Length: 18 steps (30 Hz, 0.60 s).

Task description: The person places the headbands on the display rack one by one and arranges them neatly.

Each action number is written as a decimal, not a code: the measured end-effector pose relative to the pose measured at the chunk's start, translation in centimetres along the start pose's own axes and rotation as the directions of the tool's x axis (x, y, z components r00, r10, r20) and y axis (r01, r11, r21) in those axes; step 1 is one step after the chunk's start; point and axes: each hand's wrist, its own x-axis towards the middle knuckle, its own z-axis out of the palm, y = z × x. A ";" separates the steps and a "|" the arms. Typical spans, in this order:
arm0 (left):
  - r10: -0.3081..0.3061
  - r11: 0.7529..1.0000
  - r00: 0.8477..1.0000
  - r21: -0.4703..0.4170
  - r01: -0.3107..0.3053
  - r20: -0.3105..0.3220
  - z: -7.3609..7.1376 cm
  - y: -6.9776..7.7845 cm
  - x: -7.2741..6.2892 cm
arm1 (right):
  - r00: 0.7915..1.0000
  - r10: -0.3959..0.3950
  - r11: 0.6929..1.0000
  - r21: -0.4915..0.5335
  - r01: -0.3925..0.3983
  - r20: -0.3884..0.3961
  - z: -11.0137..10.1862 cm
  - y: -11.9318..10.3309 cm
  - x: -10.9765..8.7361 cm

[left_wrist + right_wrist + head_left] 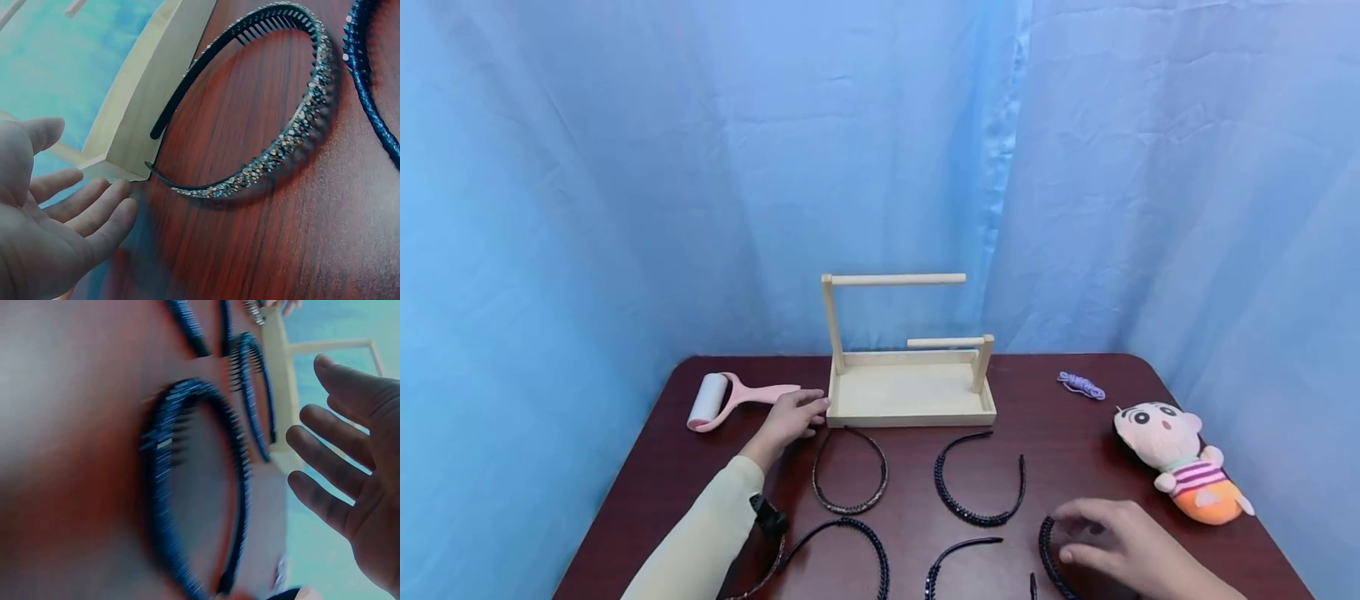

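Observation:
My left hand (790, 419) reaches to the left front corner of a pale wooden rack (917, 421), a shallow tray with two posts and bars. In the left wrist view its fingers are loosely spread at that corner, near a glittery headband (309, 115). My right hand (1116, 537) hovers beside a dark beaded headband (1048, 550) at the table's right front. Its fingers are extended and apart in the right wrist view, holding nothing, with the dark headband (161, 487) lying alongside. Another dark headband (942, 483) lies in front of the rack.
More black headbands, one a braided headband (880, 554), lie along the near edge, partly cut off. A pink-handled lint roller (707, 400) sits at left. A purple cord bundle (1081, 385) and a plush doll (1180, 458) lie at right. Blue curtains (880, 167) hang behind.

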 end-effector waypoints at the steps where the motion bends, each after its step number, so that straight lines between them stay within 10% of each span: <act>1: 0.005 1.000 1.000 0.000 -0.005 0.004 0.1 0.0 0.0 | 0.999 0.015 1.000 0.001 -0.016 0.033 0.0 0.4 -0.7; 6: 0.022 1.000 1.000 0.004 -0.022 0.019 0.5 -0.3 0.4 | 0.986 0.094 0.995 -0.047 -0.088 0.140 0.0 2.3 -3.4; 18: -0.015 1.000 1.000 -0.023 0.015 -0.006 0.8 -0.8 0.3 | 0.983 0.007 0.999 0.049 -0.016 0.183 1.8 5.1 -6.0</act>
